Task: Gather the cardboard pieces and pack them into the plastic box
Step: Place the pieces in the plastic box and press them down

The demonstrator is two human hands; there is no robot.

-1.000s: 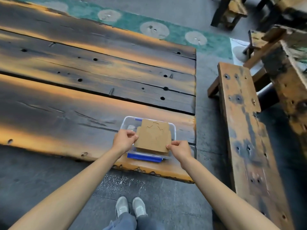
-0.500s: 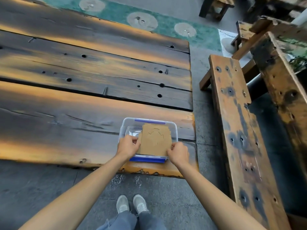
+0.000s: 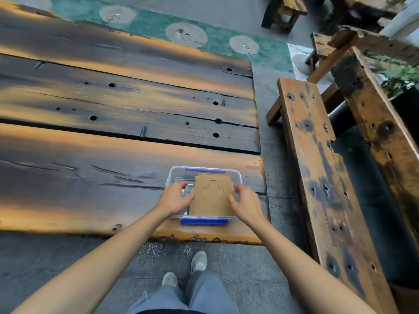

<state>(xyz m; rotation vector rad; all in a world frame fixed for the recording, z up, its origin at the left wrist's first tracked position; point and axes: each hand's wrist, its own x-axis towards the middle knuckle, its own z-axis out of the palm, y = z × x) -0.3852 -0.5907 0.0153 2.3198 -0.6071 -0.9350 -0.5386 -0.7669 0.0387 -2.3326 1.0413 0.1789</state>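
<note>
A clear plastic box (image 3: 237, 175) with blue clips on its near and far sides stands near the front right corner of the wooden table (image 3: 113, 177). A stack of brown cardboard pieces (image 3: 212, 196) with cut outlines on the top sheet sits inside the box, toward its right side. My left hand (image 3: 175, 198) holds the stack's left edge with its fingertips. On the opposite edge, my right hand (image 3: 246, 203) grips the stack, thumb on top.
A long wooden bench (image 3: 317, 166) runs along the table's right side, with a narrow paved gap between them. More wooden furniture (image 3: 374, 109) stands at the far right. My feet (image 3: 183, 270) are on the pavement just below the table's front edge.
The stack has gone from tilted above the box down into it, lying flatter. Both hands moved with it, further over the box.
</note>
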